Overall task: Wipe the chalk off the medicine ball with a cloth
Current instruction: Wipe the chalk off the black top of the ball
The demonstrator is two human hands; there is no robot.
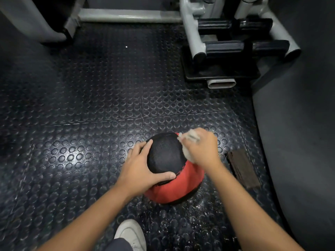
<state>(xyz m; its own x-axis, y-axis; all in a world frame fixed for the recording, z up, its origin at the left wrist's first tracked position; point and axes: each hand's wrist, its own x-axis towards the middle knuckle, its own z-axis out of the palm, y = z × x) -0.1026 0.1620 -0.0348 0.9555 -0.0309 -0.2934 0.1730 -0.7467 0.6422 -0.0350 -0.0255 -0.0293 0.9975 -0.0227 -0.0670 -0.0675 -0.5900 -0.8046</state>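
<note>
Right hand (203, 149) gripped a cloth (188, 153) against the far right of the ball (165, 156), mid-wipe, while the left hand (139, 167), fingers spread, steadied its left side on the floor (90, 124); next it probably needed turning.

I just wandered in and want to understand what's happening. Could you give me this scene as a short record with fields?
Setting: dark studded rubber tiles, grey machine frame at the far right
Object: black and red medicine ball on the floor
Left hand: rests spread on the ball's left side, thumb across its front
Right hand: grips a whitish cloth against the ball's upper right
Nearby: white shoe at the near edge; brown flat item right of the ball
Floor marks: white specks, perhaps chalk, near the ball
</note>
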